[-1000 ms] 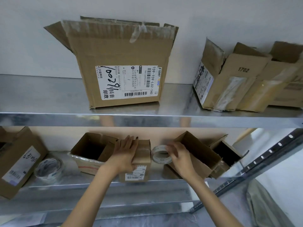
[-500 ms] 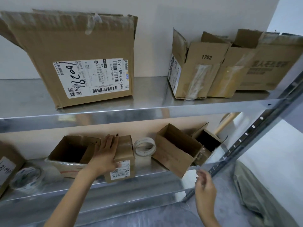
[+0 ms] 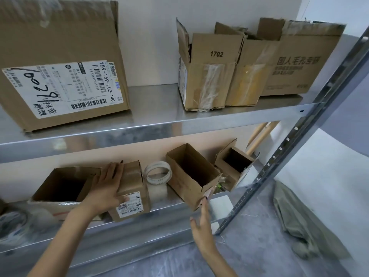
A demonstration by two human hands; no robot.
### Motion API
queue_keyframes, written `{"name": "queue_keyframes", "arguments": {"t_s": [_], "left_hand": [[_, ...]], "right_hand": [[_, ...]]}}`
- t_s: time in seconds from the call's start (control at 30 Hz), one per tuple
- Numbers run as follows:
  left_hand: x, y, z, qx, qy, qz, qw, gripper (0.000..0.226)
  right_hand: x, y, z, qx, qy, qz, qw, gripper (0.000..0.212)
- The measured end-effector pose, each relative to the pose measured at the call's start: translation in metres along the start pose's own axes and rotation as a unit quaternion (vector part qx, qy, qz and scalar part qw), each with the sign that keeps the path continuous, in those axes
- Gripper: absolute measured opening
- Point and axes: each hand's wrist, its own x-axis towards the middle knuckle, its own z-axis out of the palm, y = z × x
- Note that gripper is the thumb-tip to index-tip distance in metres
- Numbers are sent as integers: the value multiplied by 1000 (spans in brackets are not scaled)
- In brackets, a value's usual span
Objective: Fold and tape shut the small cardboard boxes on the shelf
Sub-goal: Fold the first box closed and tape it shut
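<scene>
Left hand (image 3: 107,188) lies flat on taped box (image 3: 131,188); right hand (image 3: 201,222), open, empty, hovers. Open box (image 3: 191,174) at twelve o'clock could topple if nudged.

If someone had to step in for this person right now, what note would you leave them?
Left hand: flat on the closed labelled box, holding nothing.
Right hand: open, fingers reaching up at the lower corner of the tilted open box.
Tape roll: stands on edge between those two boxes, on the lower shelf.
Done: the labelled box has its flaps shut, seemingly taped.
Left to do: the tilted open box, the small open box to its right and the open box on the far left, none closed yet.
</scene>
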Motion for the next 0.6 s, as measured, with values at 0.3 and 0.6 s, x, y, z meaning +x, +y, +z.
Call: {"name": "queue_keyframes", "arguments": {"t_s": [0.3, 0.6], "left_hand": [[-4, 2, 0, -25, 18, 5, 1000, 112], [-4, 7, -1, -72, 56, -3, 996, 110]], "right_hand": [[41, 16, -54, -61, 222, -2, 973, 20], [102, 4, -83, -361, 107, 48, 925, 14]]}}
